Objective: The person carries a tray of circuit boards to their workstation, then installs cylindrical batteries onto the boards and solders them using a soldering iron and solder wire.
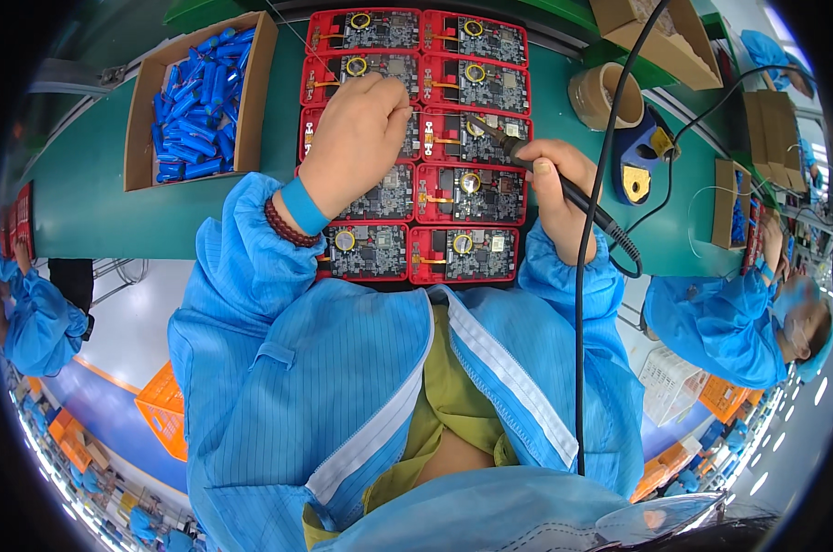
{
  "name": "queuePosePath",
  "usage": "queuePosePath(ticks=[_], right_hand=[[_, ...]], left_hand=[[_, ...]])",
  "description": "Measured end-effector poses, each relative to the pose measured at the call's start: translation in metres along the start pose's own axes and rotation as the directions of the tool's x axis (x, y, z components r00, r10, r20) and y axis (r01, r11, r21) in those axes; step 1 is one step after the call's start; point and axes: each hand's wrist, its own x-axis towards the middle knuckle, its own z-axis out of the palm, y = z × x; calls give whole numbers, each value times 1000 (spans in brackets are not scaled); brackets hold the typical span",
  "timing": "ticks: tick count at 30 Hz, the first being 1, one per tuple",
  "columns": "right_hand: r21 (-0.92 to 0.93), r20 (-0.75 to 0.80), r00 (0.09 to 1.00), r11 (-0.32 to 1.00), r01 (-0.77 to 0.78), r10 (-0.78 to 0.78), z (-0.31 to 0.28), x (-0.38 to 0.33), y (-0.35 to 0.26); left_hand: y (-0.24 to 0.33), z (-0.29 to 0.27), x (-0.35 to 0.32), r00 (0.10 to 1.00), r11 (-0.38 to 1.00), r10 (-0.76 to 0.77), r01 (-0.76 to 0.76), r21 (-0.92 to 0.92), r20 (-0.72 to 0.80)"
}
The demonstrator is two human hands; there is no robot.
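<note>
My right hand [564, 184] grips a soldering iron [511, 144], its tip pointing up and left over a circuit board [490, 136] in the right column. Above the left column is my left hand [366, 129], its fingers curled closed. A thin solder wire [297, 35] runs down from the top edge to that hand; the fingertips' hold on it is hidden. Two columns of red open cases [419, 267] lie between my arms, each with a dark board and a round yellow-ringed part. My left hand and wrist cover parts of several boards.
A cardboard box [136, 138] of blue cylindrical cells stands at left. On the right are a round tan container [593, 97] and a blue iron stand [633, 152] with yellow sponge. The iron's black cable [580, 350] hangs across my right side. Co-workers sit on both sides.
</note>
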Motion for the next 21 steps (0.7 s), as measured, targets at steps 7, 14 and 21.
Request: queuePosePath(ticks=[7, 14, 21], right_hand=[[18, -5, 1000, 1000, -13, 13, 1, -4, -2], [18, 8, 1000, 1000, -11, 11, 1, -3, -6], [-11, 7, 1000, 1000, 0, 0, -6, 0, -7]], left_hand=[[0, 2, -1, 1000, 1000, 9, -9, 7, -2], [0, 5, -2, 999, 999, 35, -35, 8, -2], [5, 3, 4, 999, 999, 38, -37, 26, -15]])
